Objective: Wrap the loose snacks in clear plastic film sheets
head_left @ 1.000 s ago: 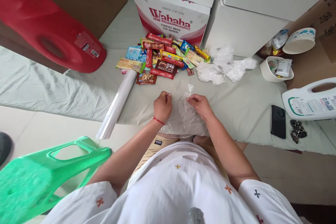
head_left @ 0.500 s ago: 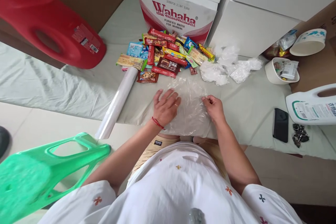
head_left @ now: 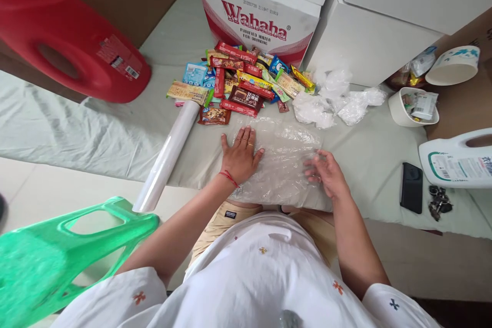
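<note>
A clear plastic sheet point(head_left: 282, 156), thin and wrinkled, lies spread on the pale green cloth in front of me. My left hand point(head_left: 239, 156) rests flat on its left side with the fingers apart. At the right edge of the sheet my right hand point(head_left: 326, 171) is open, fingers loosely bent and spread; whether they touch the plastic I cannot tell. Beyond the sheet is a pile of wrapped snack bars point(head_left: 246, 89). A roll of clear plastic point(head_left: 167, 156) lies to the left of my left hand, its near end over the cloth's edge.
Crumpled clear plastic point(head_left: 326, 97) sits right of the snacks, before a Wahaha carton point(head_left: 257, 15). On the right are a white cup point(head_left: 407, 107), a white jug point(head_left: 457, 159), a black phone point(head_left: 411, 187) and keys point(head_left: 439, 200). A red jug point(head_left: 88, 51) and green stool point(head_left: 77, 246) stand left.
The plastic sheet is spread wider and flatter. My right hand has moved right and toward me, and its pinch has opened. My left hand has come down flat.
</note>
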`<state>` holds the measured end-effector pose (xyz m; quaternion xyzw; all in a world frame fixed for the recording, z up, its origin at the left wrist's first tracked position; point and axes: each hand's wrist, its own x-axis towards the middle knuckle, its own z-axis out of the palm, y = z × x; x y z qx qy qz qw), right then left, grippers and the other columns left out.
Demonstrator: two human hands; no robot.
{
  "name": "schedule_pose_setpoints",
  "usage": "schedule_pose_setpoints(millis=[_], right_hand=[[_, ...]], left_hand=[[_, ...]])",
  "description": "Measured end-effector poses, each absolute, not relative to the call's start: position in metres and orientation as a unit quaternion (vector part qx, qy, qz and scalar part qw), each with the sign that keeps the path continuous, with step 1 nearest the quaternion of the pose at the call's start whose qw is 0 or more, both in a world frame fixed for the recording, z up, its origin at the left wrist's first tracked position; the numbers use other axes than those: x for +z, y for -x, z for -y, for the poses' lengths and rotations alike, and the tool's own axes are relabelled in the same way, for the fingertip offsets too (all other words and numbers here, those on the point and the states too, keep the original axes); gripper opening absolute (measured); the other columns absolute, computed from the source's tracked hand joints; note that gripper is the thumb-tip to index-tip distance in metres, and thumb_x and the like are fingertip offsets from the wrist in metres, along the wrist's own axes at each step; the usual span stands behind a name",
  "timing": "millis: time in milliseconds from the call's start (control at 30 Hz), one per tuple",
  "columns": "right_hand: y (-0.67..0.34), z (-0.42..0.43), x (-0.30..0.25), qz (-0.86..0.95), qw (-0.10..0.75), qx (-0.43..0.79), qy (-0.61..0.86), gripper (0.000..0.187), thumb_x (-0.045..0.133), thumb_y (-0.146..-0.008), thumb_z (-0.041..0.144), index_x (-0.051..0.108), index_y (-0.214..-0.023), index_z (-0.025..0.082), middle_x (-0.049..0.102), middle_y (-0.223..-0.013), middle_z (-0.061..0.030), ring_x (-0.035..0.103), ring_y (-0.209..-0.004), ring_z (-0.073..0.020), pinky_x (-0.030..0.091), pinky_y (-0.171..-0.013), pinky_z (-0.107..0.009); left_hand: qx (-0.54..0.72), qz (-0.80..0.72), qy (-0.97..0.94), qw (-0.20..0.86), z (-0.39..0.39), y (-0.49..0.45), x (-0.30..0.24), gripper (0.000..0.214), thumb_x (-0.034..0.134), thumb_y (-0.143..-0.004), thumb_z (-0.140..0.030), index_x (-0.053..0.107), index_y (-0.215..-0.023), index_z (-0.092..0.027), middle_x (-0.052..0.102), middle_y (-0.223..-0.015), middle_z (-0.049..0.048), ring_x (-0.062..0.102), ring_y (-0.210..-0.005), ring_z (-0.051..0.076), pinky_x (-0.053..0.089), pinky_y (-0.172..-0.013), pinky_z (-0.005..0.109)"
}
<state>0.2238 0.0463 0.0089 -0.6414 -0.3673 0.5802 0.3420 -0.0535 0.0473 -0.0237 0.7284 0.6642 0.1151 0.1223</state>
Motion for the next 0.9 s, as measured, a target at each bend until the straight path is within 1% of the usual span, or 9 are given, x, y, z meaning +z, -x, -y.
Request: schedule_pose_setpoints(millis=[67, 167, 233, 367, 467, 533, 667, 767, 900], right_hand=[[-0.231, -0.035, 0.011, 0.39, 0.289, 0.606, 0.631, 0.062, 0.09, -0.065, 0.054, 0.061, -0.113, 0.028, 0.069, -0.077, 0.0022, 0.06, -0.056, -0.0144, 0.047, -0.047, -0.026], [-0.255, -0.028, 0.012, 0.43, 0.237, 0.584, 0.646, 0.045, 0.087, -0.066, 0.052, 0.07, -0.096, 0.023, 0.063, -0.067, 0.0027, 0.049, -0.049, -0.012, 0.037, -0.044, -0.025], [-0.274, -0.036, 0.017, 0.47, 0.216, 0.523, 0.677, 0.037, 0.082, -0.069, 0.053, 0.072, -0.088, 0.023, 0.065, -0.069, -0.0004, 0.051, -0.052, -0.0141, 0.039, -0.047, -0.028], [-0.281, -0.093, 0.044, 0.595, 0.228, 0.291, 0.713, 0.026, 0.071, -0.081, 0.05, 0.075, -0.087, 0.025, 0.074, -0.083, -0.006, 0.066, -0.074, -0.023, 0.053, -0.071, -0.039], [-0.244, -0.166, 0.059, 0.704, 0.212, 0.171, 0.656, 0.021, 0.065, -0.088, 0.041, 0.076, -0.095, 0.024, 0.074, -0.091, -0.0076, 0.068, -0.086, -0.0259, 0.054, -0.086, -0.044], [-0.208, -0.22, 0.055, 0.756, 0.182, 0.108, 0.619, 0.025, 0.066, -0.088, 0.04, 0.075, -0.102, 0.021, 0.073, -0.1, -0.011, 0.067, -0.094, -0.0288, 0.053, -0.09, -0.047], [-0.144, -0.303, 0.023, 0.795, 0.125, 0.063, 0.591, 0.052, 0.076, -0.081, 0.055, 0.071, -0.114, 0.015, 0.068, -0.121, -0.0194, 0.063, -0.107, -0.0351, 0.052, -0.091, -0.051], [-0.122, -0.33, 0.005, 0.788, 0.082, 0.081, 0.604, 0.051, 0.079, -0.079, 0.055, 0.071, -0.108, 0.013, 0.07, -0.113, -0.0208, 0.063, -0.11, -0.0374, 0.051, -0.095, -0.055], [-0.128, -0.326, 0.015, 0.781, 0.075, 0.066, 0.617, 0.048, 0.07, -0.089, 0.051, 0.068, -0.116, 0.011, 0.066, -0.116, -0.0219, 0.063, -0.112, -0.039, 0.05, -0.095, -0.058]], left_hand=[[0.118, -0.665, -0.726, 0.13, -0.048, 0.058, -0.022, 0.068, 0.027, -0.107, -0.048, 0.03, -0.166, -0.014, 0.03, -0.171, 0.0189, 0.029, -0.159, 0.036, 0.001, -0.124, 0.076], [0.124, -0.659, -0.728, 0.142, -0.048, 0.071, -0.021, 0.061, 0.027, -0.108, -0.045, 0.037, -0.163, -0.023, 0.034, -0.17, 0.0141, 0.032, -0.158, 0.034, -0.003, -0.124, 0.076], [0.125, -0.647, -0.739, 0.143, -0.048, 0.079, -0.023, 0.058, 0.028, -0.108, -0.044, 0.039, -0.163, -0.027, 0.034, -0.171, 0.0112, 0.03, -0.159, 0.033, -0.006, -0.123, 0.076], [0.111, -0.638, -0.75, 0.137, -0.048, 0.086, -0.025, 0.06, 0.029, -0.108, -0.045, 0.034, -0.165, -0.027, 0.029, -0.172, 0.0116, 0.027, -0.16, 0.033, -0.007, -0.124, 0.075], [0.1, -0.639, -0.751, 0.137, -0.049, 0.085, -0.024, 0.061, 0.029, -0.108, -0.046, 0.032, -0.165, -0.027, 0.029, -0.172, 0.0119, 0.026, -0.16, 0.033, -0.007, -0.123, 0.076], [0.097, -0.639, -0.751, 0.139, -0.049, 0.084, -0.023, 0.061, 0.029, -0.108, -0.047, 0.032, -0.166, -0.028, 0.029, -0.172, 0.0108, 0.026, -0.16, 0.033, -0.007, -0.124, 0.075], [0.092, -0.641, -0.748, 0.144, -0.049, 0.086, -0.022, 0.061, 0.031, -0.107, -0.049, 0.033, -0.165, -0.03, 0.03, -0.172, 0.0095, 0.026, -0.16, 0.033, -0.006, -0.125, 0.073], [0.096, -0.641, -0.748, 0.143, -0.049, 0.087, -0.023, 0.06, 0.031, -0.107, -0.049, 0.034, -0.165, -0.03, 0.03, -0.172, 0.0095, 0.027, -0.16, 0.032, -0.006, -0.125, 0.072], [0.106, -0.638, -0.75, 0.136, -0.048, 0.087, -0.025, 0.06, 0.031, -0.108, -0.048, 0.035, -0.164, -0.029, 0.029, -0.172, 0.0091, 0.027, -0.16, 0.031, -0.007, -0.125, 0.073]])
